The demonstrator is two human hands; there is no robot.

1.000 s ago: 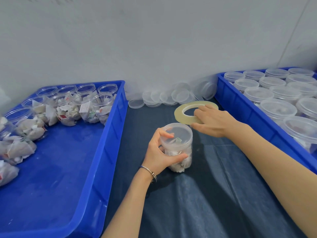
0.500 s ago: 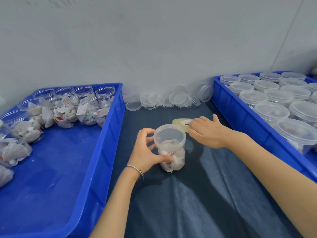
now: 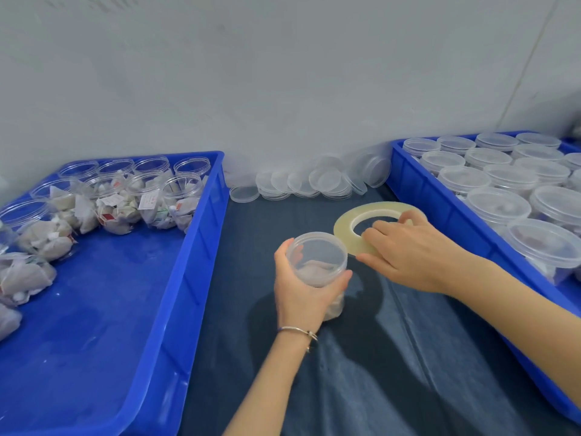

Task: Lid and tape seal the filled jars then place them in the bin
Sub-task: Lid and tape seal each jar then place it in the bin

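Note:
A clear plastic jar with a lid on it and pale packets inside stands on the dark cloth. My left hand grips it round the side. Just right of the jar, a wide yellowish roll of tape is tilted up off the cloth. My right hand holds the roll at its near edge, fingers through the centre hole and thumb under the outer rim. The blue bin on the right holds several lidded jars.
A blue bin on the left holds several open filled jars along its far side. Loose clear lids are piled against the wall between the bins. Dark cloth covers the table between the bins.
My right hand has tipped the tape roll up so its flat face shows again. My left hand has wrapped lower round the jar, which has stayed in place.

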